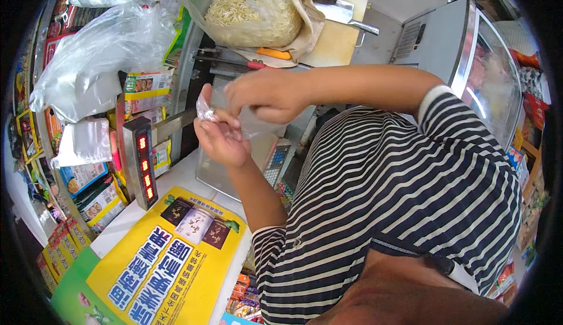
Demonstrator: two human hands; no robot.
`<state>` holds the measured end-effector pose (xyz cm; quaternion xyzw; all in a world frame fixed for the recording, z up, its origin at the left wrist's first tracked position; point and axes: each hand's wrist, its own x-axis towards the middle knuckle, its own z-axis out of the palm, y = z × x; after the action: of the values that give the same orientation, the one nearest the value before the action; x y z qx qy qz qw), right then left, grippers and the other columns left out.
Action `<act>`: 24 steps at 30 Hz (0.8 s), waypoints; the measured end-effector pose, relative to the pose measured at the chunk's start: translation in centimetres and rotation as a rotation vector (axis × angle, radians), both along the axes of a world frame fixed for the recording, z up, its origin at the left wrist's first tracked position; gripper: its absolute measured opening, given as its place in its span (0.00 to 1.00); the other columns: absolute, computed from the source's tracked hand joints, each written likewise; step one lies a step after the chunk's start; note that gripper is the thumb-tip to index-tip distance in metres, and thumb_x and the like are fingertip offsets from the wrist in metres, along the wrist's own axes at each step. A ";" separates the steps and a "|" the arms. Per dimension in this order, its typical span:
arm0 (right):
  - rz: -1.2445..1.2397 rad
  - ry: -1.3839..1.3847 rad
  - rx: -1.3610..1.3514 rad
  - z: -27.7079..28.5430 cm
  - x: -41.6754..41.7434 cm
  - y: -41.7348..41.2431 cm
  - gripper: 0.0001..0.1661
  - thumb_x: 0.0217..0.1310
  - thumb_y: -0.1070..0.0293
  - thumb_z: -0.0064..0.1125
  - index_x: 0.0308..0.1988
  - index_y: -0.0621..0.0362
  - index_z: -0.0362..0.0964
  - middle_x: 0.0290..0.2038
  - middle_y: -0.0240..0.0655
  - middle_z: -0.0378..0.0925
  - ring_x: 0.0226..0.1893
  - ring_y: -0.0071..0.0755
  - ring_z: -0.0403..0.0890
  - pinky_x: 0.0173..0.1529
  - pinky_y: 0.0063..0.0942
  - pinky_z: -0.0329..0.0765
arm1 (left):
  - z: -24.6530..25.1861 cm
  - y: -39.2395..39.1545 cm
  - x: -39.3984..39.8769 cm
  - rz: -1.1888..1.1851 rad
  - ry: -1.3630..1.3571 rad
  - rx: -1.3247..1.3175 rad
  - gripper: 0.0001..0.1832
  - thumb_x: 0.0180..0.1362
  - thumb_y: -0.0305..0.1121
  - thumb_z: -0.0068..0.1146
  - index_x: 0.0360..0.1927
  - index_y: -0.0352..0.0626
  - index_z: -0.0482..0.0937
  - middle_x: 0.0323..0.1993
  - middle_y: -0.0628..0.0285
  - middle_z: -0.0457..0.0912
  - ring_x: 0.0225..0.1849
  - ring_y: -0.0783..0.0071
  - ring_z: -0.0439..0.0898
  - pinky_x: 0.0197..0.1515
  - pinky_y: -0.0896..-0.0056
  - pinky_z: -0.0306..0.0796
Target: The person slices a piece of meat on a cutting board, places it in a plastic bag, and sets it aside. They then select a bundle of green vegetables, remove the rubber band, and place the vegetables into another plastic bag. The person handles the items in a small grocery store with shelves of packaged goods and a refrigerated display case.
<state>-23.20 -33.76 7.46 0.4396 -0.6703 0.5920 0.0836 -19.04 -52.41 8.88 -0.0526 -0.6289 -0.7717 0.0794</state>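
Note:
My left hand is palm up above a weighing scale, its fingers partly curled. Crumpled clear plastic, seemingly part of a thin bag, is caught between those fingers. Just above it in the picture, my right hand is blurred, fingers bent and tips close to the left fingers. Whether it grips the plastic is not clear. Beneath both hands lie the scale's metal pan and keypad. The scale's display post stands to the left with lit red digits.
Bean sprouts fill a large clear bag beyond my hands, beside a cutting board and a metal scoop. Clear plastic bags hang at left over packaged goods. A yellow printed mat covers the counter. A glass-fronted display case stands right.

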 end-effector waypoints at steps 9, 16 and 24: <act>-0.011 -0.413 0.603 -8.6 -0.2 6.1 0.11 0.53 0.70 0.53 0.38 0.55 0.78 0.35 0.42 0.81 0.36 0.49 0.82 0.40 0.44 0.77 | 4.6 2.2 2.1 -0.305 0.260 -1.062 0.18 0.66 0.42 0.53 0.27 0.37 0.77 0.44 0.49 0.85 0.32 0.65 0.78 0.44 0.60 0.72; 0.196 -0.401 0.019 -4.8 0.7 9.4 0.16 0.51 0.78 0.47 0.42 0.64 0.74 0.44 0.48 0.76 0.46 0.53 0.78 0.52 0.40 0.74 | 1.0 10.8 1.5 -0.003 0.203 -0.621 0.17 0.68 0.36 0.48 0.25 0.37 0.76 0.45 0.43 0.83 0.34 0.64 0.77 0.39 0.64 0.70; -0.715 -0.351 0.104 -7.1 -9.0 4.8 0.34 0.64 0.65 0.58 0.65 0.65 0.58 0.62 0.52 0.66 0.61 0.46 0.72 0.64 0.37 0.68 | 0.0 15.2 0.2 -0.081 0.334 -0.591 0.17 0.70 0.40 0.49 0.34 0.34 0.76 0.45 0.44 0.82 0.31 0.63 0.80 0.43 0.61 0.74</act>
<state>-32.19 -28.91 0.36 0.0743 -0.8141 0.5571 0.1461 -18.89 -37.19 8.90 -0.2240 -0.8010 -0.5393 0.1318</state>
